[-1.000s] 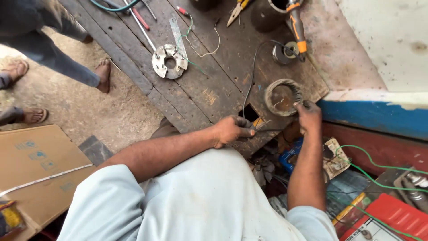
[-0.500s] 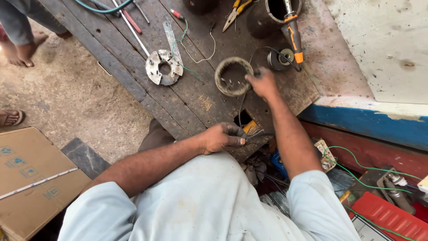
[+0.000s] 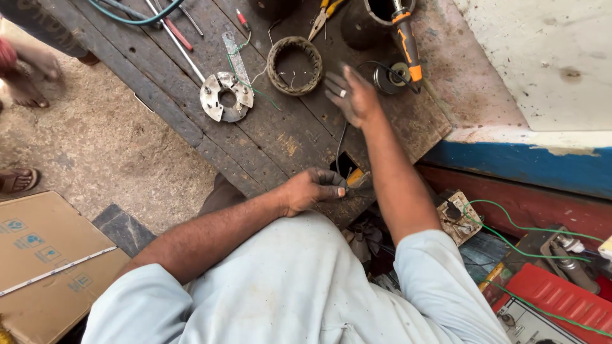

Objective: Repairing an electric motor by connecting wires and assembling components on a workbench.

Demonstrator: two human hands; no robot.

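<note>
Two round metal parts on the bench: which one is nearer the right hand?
The wire-wound ring, an open hoop just beside the right hand. The flat silver disc with notched segments lies farther off, beyond the ring.

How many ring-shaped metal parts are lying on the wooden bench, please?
2: a wound coil ring just left of the right hand, and a flat silver ring plate further left on the bench. Others may lie beyond the frame.

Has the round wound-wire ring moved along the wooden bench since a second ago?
Yes. The round wound-wire ring moved from the bench's near edge up toward the grey metal disc.
</note>
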